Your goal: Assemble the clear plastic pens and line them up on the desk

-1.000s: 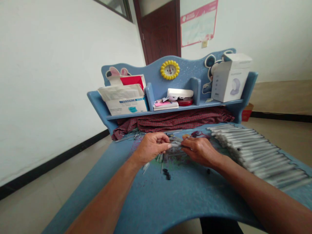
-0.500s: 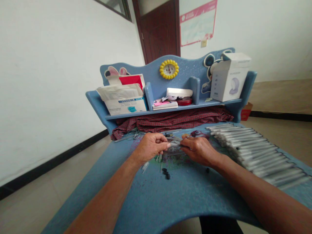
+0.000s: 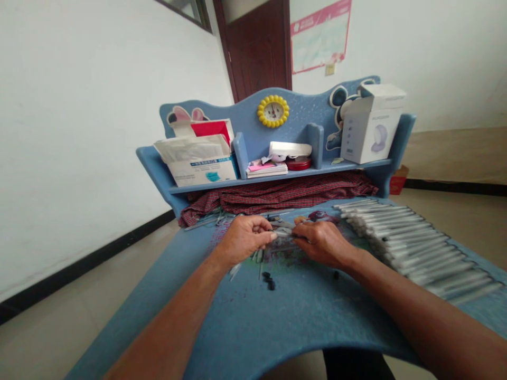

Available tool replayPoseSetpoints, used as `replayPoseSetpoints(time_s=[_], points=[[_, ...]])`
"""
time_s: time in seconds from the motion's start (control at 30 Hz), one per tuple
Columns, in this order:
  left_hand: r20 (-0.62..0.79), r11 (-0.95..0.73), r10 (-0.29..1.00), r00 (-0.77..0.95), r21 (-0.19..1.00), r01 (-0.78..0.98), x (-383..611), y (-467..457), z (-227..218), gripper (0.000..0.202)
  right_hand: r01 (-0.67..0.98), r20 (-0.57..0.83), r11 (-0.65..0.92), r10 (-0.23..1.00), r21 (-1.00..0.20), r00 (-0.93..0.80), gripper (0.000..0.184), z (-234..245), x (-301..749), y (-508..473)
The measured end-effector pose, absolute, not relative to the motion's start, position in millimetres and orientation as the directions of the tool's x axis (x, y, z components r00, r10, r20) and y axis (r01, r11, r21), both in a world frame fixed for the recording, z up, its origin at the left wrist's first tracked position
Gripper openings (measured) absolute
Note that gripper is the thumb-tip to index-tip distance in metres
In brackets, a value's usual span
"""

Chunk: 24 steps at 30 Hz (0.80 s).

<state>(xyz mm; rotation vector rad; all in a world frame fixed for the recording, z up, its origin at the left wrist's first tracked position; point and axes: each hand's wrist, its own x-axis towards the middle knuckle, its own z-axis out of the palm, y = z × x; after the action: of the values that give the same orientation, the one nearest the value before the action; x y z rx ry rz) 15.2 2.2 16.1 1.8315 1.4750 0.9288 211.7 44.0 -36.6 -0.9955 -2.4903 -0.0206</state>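
The blue surface (image 3: pixel 245 327) carries a row of pale rods (image 3: pixel 415 253) at right, thin sticks (image 3: pixel 234 271) left of centre, black pieces (image 3: pixel 270 285) nearer and a lone black piece (image 3: pixel 336 275) to their right. Checked cloth (image 3: pixel 293 196) lies bunched on the far side, under a shelf (image 3: pixel 304 172) bearing a printed box (image 3: pixel 198 171) left, a white box (image 3: pixel 370 129) right.

Yellow clock (image 3: pixel 273 111) above shelf (image 3: pixel 331 167); plaid cloth (image 3: pixel 285 195) beneath
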Motion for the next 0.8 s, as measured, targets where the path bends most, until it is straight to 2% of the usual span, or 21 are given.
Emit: replayPoseSetpoints(time_s=[0.6, 0.8], points=[[0.144, -0.183, 0.983, 0.114, 0.783, 0.595, 15.2, 2.8, 16.7, 0.020, 0.653, 0.449, 0.745, 0.633, -0.134, -0.630, 0.017, -37.1, 210.6, 43.5], [0.140, -0.186, 0.982, 0.124, 0.798, 0.572, 14.6, 3.1, 16.0, 0.014, 0.663, 0.436, 0.736, 0.645, -0.133, -0.628, 0.017, -36.3, 210.1, 42.7]])
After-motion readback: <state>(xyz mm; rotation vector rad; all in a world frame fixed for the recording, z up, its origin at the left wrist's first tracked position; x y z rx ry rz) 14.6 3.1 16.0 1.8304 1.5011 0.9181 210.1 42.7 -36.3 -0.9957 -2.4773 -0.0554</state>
